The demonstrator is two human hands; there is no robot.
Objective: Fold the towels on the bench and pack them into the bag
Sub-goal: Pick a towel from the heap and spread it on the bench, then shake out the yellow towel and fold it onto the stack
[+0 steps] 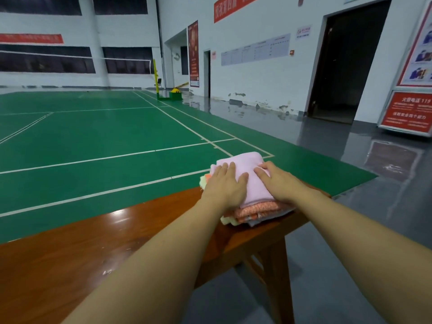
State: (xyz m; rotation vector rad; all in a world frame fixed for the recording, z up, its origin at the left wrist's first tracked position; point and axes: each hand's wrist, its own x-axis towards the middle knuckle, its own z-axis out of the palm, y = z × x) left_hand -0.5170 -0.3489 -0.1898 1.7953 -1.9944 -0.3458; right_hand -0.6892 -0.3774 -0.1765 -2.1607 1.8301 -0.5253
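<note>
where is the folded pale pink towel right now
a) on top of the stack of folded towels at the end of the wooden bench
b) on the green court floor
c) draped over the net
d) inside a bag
a: the folded pale pink towel tops the towel stack on the brown wooden bench, under the left hand and right hand.

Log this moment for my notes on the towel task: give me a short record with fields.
place: wooden bench beside a green court
towels: folded stack, pink towel on top, orange towel under it
left hand: flat on the pink towel
right hand: flat on the pink towel
bag: not in view
</note>
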